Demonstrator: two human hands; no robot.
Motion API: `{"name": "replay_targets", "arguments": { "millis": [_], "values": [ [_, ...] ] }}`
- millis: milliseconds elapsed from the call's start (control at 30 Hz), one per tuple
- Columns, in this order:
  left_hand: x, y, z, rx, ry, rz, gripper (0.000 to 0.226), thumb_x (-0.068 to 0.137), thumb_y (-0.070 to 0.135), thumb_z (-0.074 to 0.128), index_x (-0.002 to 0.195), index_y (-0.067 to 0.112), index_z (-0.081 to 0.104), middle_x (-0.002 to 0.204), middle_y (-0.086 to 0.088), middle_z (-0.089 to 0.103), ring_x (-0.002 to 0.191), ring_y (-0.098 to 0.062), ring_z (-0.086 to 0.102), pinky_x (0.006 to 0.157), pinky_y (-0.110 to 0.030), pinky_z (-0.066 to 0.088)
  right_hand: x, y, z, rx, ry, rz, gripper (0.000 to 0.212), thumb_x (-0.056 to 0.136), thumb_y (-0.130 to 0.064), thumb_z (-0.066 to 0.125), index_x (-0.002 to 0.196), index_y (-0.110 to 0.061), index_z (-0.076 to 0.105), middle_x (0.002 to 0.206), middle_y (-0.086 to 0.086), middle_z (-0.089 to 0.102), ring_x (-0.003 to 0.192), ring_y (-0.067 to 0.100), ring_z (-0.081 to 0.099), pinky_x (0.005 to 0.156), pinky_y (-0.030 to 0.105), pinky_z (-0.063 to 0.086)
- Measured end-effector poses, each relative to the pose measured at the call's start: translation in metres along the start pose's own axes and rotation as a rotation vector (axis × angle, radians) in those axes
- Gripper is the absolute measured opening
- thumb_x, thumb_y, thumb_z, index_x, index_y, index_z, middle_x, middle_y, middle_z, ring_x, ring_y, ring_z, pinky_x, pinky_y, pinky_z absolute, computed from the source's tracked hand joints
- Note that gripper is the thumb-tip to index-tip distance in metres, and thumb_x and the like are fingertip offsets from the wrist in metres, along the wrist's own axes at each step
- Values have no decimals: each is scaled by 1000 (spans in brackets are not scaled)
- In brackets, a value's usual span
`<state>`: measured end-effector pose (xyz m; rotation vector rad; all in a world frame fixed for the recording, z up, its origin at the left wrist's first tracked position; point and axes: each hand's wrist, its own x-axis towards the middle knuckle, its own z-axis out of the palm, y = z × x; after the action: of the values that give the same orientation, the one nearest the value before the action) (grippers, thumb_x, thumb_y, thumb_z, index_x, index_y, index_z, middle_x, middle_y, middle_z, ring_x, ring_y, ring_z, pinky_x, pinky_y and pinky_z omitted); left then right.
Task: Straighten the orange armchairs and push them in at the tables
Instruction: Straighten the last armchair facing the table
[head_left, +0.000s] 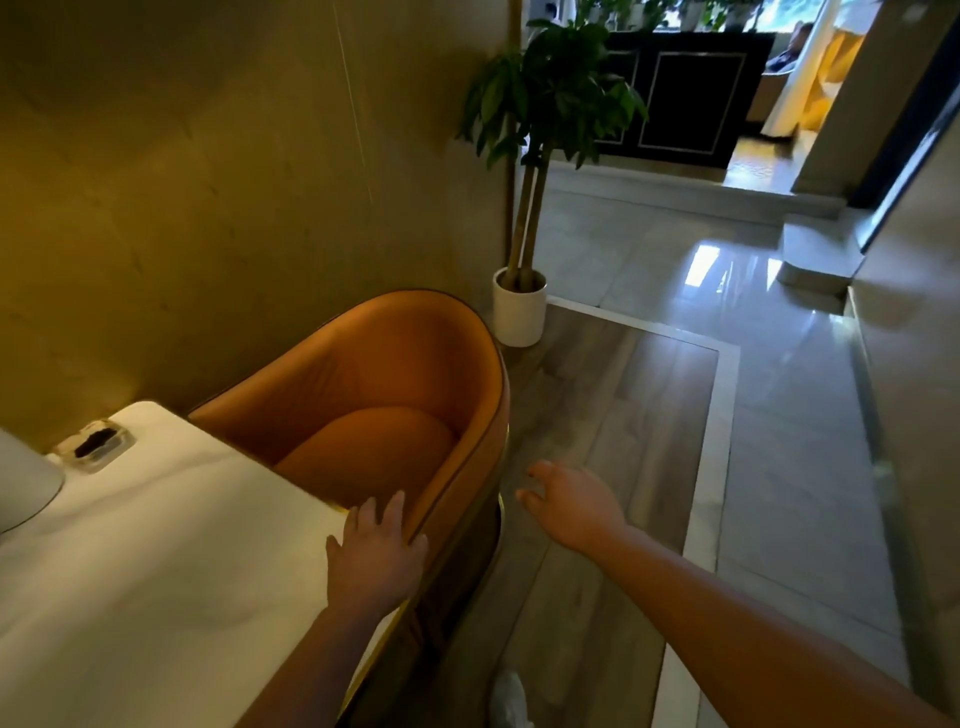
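An orange armchair (384, 395) with a rounded back stands against the wall, its seat tucked partly under the white table (156, 561) at the lower left. My left hand (376, 551) lies flat on the near end of the chair's arm, fingers spread, right by the table's corner. My right hand (566, 501) hovers in the air just right of the chair's side, fingers apart, holding nothing and touching nothing.
A potted plant in a white pot (519, 312) stands on the floor close behind the chair. A clear holder (96, 447) and a white object (26, 483) sit on the table's far left. Wood and tile floor (649, 415) stretches to the right.
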<state>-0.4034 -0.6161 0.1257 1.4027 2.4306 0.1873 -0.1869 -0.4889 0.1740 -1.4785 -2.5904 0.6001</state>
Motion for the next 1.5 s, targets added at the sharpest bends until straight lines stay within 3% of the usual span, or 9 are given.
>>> {"name": "replay_targets", "arguments": {
  "millis": [500,833,967,1300,1500],
  "values": [
    [231,112,-6,-78,-146,-225,71,98,60,36,157,35,6,165,-6,11,152,-29,9,119,-57,18,285,104,-72,13,-150,-152,35,97,-48,47,120,-25,58,110,-2,62,100,14,59,81,30,51],
    [331,211,11,-203,14,-543,68,99,58,37,157,32,12,161,-9,19,148,-32,20,115,-55,27,467,173,-101,-60,-248,-463,31,97,-45,51,121,-26,57,113,-3,63,98,11,60,75,24,44],
    [352,233,5,-248,50,-648,68,100,57,34,158,29,11,163,-9,14,150,-31,13,118,-56,21,516,170,-112,-87,-284,-577,28,98,-41,52,119,-24,58,104,-3,63,91,10,61,78,27,50],
    [414,222,21,-419,63,-941,70,98,62,33,158,35,8,165,-6,12,152,-27,10,120,-53,17,631,110,-75,-122,-421,-837,18,97,-46,49,103,-31,58,93,-9,59,79,3,55,67,24,46],
    [454,212,25,-539,36,-1087,70,97,60,35,157,37,8,165,-3,12,151,-26,12,120,-54,19,683,65,-54,-232,-553,-947,25,97,-45,49,117,-30,57,108,-6,62,94,10,59,83,32,52]
  ]
}}
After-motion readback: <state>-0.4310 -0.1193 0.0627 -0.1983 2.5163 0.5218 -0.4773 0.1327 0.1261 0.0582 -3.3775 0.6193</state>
